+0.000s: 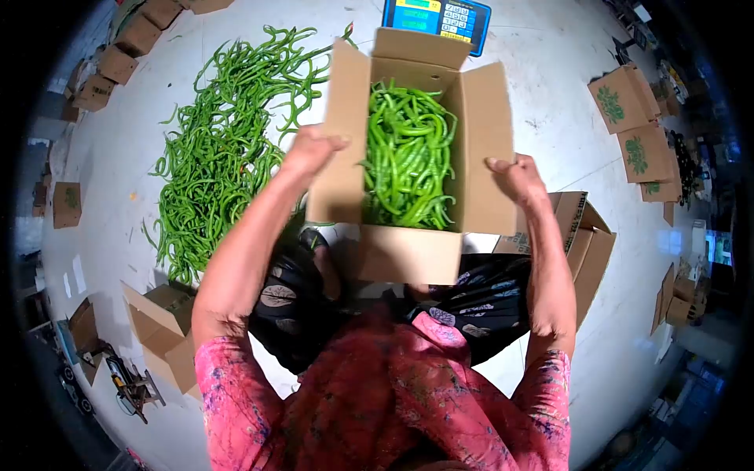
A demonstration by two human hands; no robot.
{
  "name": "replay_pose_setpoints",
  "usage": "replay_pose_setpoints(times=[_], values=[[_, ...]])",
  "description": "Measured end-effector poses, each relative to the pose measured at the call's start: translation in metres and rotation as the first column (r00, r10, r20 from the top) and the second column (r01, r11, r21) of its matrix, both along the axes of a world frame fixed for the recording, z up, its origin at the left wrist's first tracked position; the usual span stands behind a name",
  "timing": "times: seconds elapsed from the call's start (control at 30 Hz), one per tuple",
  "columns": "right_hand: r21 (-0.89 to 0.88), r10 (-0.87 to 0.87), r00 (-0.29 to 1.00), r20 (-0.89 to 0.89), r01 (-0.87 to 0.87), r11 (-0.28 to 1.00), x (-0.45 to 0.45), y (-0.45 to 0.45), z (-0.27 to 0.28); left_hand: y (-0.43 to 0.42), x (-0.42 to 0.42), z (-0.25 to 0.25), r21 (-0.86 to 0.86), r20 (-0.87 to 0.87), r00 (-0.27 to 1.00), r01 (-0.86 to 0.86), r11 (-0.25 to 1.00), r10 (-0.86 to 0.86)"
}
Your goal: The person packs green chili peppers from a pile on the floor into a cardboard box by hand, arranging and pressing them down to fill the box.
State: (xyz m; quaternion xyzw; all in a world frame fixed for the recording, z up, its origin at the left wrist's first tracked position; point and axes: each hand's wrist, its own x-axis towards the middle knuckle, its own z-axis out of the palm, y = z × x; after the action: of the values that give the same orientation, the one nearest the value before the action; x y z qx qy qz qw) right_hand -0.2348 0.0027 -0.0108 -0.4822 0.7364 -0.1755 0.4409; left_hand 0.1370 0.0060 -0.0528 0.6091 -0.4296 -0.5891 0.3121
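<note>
A cardboard box point(408, 255) with its flaps spread out is in front of my body, in the middle of the view. Long green chili peppers point(410, 157) fill much of its inside. My left hand point(312, 151) grips the left flap, thumb on the inner face. On the other side, my right hand point(518, 179) pinches the right flap the same way. Fingers of both hands are partly hidden behind the cardboard. Whether the box rests on something or hangs between my hands, I cannot tell.
A large heap of loose green peppers point(220, 157) covers the floor on the left. Beyond the box stands a blue digital scale point(440, 22). Open cartons lie beside me, one left point(163, 330) and one right point(585, 243). Printed cartons point(620, 98) line the right side.
</note>
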Motion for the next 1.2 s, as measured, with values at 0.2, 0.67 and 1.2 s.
replay_pose_setpoints(times=[0.2,0.67,1.2], values=[[-0.199,0.160,0.949,-0.272,-0.218,0.956,-0.012,0.004,-0.023,0.004,-0.026,0.016,-0.063,0.132,0.989,0.075,0.995,-0.066],[-0.202,0.033,0.999,0.035,-0.025,0.979,-0.008,-0.013,-0.016,0.016,-0.018,0.010,-0.240,0.266,0.964,0.079,0.967,-0.012],[-0.679,-0.018,0.785,-0.619,-0.524,0.515,0.026,0.024,0.025,-0.038,-0.115,0.023,-0.251,0.903,0.401,0.785,0.566,-0.156]])
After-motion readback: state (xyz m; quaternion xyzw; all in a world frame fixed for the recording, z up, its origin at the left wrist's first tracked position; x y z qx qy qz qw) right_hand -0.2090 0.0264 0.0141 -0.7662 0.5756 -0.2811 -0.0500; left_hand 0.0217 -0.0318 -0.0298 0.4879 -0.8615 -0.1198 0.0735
